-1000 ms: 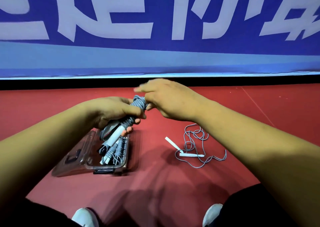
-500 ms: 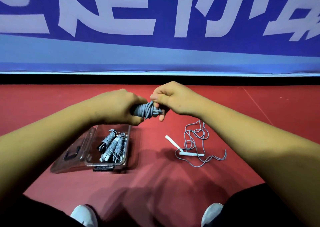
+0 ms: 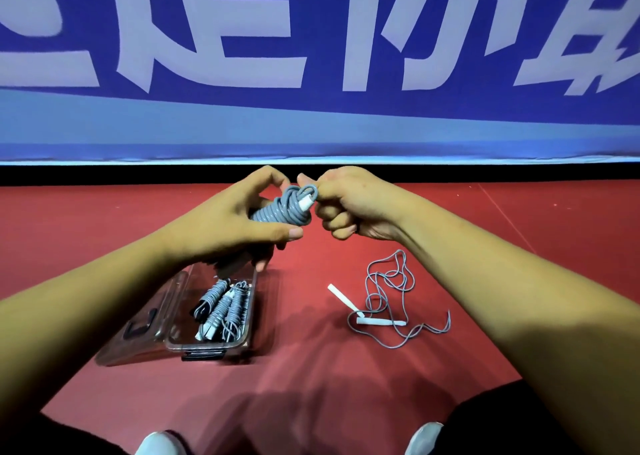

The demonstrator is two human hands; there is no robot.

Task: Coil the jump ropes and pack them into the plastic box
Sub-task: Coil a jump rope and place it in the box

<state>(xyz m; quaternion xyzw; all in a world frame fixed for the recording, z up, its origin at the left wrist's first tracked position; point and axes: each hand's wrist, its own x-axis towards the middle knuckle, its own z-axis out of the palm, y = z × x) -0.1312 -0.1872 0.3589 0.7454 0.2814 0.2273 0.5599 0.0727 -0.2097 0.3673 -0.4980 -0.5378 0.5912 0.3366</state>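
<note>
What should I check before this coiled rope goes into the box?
1. Coiled rope held firmly in the left grip: ok.
2. Its end secured where the right grip pinches it: cannot tell.
3. Plastic box open: ok.
4. Room free beside the packed ropes: ok, it seems.
5. Loose rope on the floor coiled: not ok.

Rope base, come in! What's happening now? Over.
Left hand grips coiled rope. Right hand pinches its end. Box open, coils inside. Loose rope on floor.
</note>
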